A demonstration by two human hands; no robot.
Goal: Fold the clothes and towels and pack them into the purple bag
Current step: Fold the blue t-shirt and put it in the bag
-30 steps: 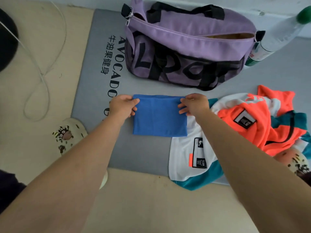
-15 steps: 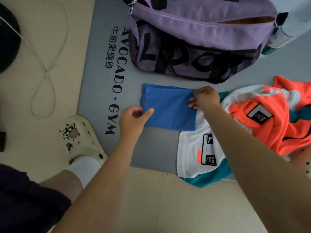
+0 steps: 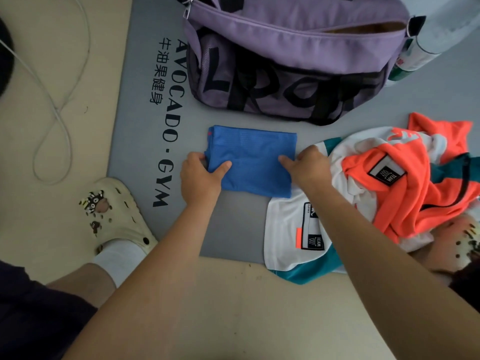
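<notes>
Blue garment: a folded blue mesh cloth (image 3: pixel 250 159) lies flat on the grey foam gym mat (image 3: pixel 145 81), just in front of the purple fabric duffel bag (image 3: pixel 285 61)
Left hand (image 3: pixel 201 178): grips the cloth's left edge, thumb on top
Right hand (image 3: pixel 309 166): pinches the right edge
Beside it: a crumpled orange, white and teal jersey heap (image 3: pixel 389 188), touching the cloth's right corner

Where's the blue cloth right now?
In the head view the folded blue cloth lies mid-frame on the grey mat, just in front of the purple bag, gripped between the left hand and right hand.
</notes>
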